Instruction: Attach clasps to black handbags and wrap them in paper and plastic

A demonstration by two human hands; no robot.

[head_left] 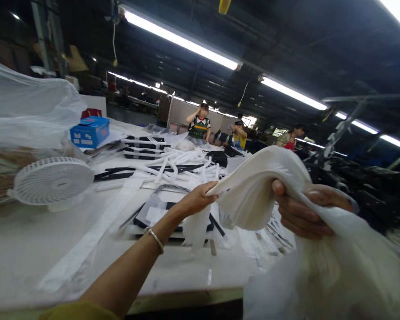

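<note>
A long, soft white sheet [263, 164], like cloth or thin foam, is stretched between my two hands above the table. My left hand [200, 198], with a bangle on the wrist, pinches its narrow end. At the right, my right hand [305, 211] is wrapped round the sheet's bunched middle, which arches up between the hands. The rest hangs down at the lower right. On the table [173, 271] under my left forearm lies a flat black piece [142, 218] partly covered by clear plastic.
A white fan [55, 180] and a blue box [90, 132] stand at the left, near draped clear plastic [30, 102]. White tubes [175, 158] and black strips [115, 173] pile up beyond. Several people work farther back, one in a striped top [199, 126].
</note>
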